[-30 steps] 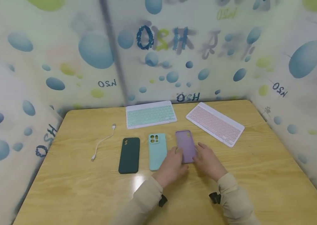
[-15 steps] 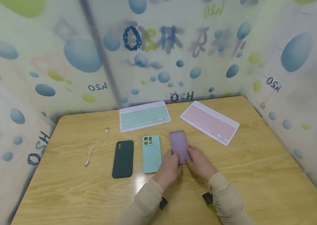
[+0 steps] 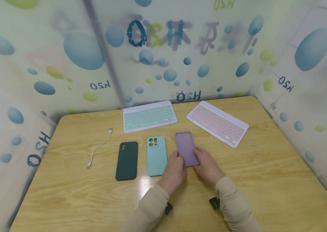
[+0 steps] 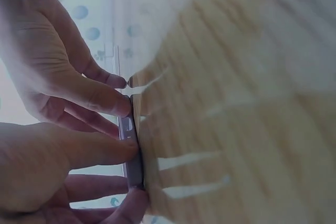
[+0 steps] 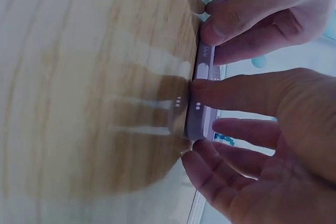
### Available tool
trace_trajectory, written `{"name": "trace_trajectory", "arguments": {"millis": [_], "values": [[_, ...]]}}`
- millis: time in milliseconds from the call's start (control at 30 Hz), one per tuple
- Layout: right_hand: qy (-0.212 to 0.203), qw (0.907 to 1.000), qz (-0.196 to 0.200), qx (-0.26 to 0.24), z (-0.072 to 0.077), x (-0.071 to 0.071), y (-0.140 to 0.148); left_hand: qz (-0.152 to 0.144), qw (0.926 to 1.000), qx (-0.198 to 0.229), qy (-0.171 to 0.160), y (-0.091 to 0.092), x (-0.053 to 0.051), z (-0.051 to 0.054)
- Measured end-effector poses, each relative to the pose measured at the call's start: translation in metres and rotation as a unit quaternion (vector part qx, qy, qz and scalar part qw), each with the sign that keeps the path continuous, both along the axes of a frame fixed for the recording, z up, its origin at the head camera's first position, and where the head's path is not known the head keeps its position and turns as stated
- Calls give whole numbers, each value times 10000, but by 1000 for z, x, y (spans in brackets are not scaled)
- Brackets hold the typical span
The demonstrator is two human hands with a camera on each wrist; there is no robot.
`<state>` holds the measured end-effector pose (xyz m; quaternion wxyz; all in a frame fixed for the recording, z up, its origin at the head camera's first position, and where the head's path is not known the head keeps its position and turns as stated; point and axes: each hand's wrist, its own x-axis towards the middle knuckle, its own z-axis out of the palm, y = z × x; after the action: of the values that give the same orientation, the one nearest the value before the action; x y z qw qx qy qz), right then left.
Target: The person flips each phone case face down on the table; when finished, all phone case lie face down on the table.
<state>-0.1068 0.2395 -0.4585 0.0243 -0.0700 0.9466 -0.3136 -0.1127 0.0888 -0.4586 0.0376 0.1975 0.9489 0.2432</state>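
Two bare hands—left grip (image 3: 173, 172) and right grip (image 3: 208, 167)—pinch a purple phone case (image 3: 185, 146) at its near end, beside a turquoise case (image 3: 156, 160).

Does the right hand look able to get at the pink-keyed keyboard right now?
Probably yes: the pink-keyed keyboard lies beyond the right hand, with no object between them in the head view. That hand grips the purple phone case, though, so it would likely need to let go first.
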Motion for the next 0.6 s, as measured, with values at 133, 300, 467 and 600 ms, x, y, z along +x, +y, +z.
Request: {"name": "trace_trajectory", "arguments": {"millis": [133,300,467,600], "values": [[-49,10000,-54,-54,-3,3,1,-6,9999,154,-29,0,1,-1],[-118,9996,-128,-229,-2,6,1,12,9987,504,-25,0,3,0],[104,9997,-71,-231,3,8,1,36,9955,921,236,-2,6,8],[57,9982,-62,-591,4,9,2,2,9927,1190,215,-3,8,15]]}}
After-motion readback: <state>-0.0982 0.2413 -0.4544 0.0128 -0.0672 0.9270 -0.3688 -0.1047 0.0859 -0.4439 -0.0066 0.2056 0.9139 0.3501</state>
